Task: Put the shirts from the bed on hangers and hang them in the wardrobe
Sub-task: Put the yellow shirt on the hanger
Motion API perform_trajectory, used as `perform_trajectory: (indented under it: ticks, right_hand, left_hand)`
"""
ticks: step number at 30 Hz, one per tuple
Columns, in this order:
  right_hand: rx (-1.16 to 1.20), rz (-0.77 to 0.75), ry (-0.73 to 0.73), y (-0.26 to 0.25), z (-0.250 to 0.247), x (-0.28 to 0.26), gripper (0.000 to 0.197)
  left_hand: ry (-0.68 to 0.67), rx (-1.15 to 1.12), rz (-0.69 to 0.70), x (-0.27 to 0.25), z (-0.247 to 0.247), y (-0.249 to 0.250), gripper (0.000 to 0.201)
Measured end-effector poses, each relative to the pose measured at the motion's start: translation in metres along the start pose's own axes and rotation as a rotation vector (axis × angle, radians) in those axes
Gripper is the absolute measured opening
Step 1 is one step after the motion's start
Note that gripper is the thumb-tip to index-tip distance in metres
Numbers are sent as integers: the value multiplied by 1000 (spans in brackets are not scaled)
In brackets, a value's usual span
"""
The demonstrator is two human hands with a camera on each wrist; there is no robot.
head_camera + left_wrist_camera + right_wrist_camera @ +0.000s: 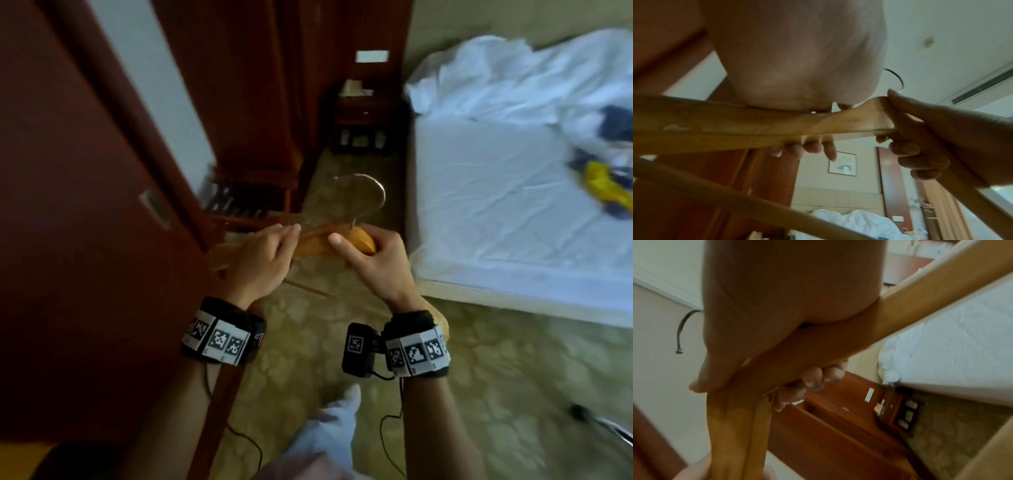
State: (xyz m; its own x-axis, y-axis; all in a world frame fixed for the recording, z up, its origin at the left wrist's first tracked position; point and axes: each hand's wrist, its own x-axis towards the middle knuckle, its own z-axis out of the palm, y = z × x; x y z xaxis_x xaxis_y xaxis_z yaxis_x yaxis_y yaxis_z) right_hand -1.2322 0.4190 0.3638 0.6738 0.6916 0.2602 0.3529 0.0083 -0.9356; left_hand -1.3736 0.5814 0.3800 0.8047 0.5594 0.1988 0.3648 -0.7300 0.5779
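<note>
We hold a wooden hanger [318, 240] out in front of us with both hands, and it seems we may in fact have two stacked together, for the wrist views show more than one wooden arm. Our left hand [257, 262] curls round the left arm of the hanger, fingers underneath and thumb over the top; our right hand [373, 263] closes round the neck just below the metal hook [366, 195], the thumb pressed along the wood. If there are two, we judge it best to part them here, keeping one firmly in the right hand while the left slides the other free without catching the hooks. To our left stands the open wardrobe door [85, 205]. Beyond, to the right, lies the bed [496, 212], and the shirts [603, 181] sit in a loose heap near its right edge, well apart from us. We should carry the hanger over there with the hook turned away from the cloth.
</note>
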Motion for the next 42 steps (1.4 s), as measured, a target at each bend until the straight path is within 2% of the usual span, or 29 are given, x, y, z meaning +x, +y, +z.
perform_trajectory:
  ticks: [2,5,9,13,18,22,26,30,33,42]
  right_hand:
    - [-44,38,78,21,-36,28,43]
    - [-118,76,175,44,-94,76,47]
    - [-185,139,302,68,-175,127,45]
    - [-204,205,446,98,-255,149,39]
    - [-215,280,591,148,-360,157,42]
    - [-232,297,647,199,-457,166,45]
    - [-294,340,674,239,-562,183,43]
    - [-382,381,709,261,-658,214,49]
    - [-373,417,740,280,-711,234,45]
    - [-245,481,848,372,-841,294,9]
  left_hand:
    - [-11,-8,62,45,34,22,53]
    - [-33,-47,108,115,86,47,57]
    - [-206,-112,172,210,144,94,58]
    - [-337,-135,272,281,206,153,53]
    - [-473,-157,375,342,301,230,45]
    - [-465,-28,460,377,378,301,41]
    - [-379,-136,540,417,465,362,36]
    - [-292,-235,495,458,522,423,39]
    - [-321,-271,410,490,550,465,36]
    - [-412,-278,271,607,672,549,20]
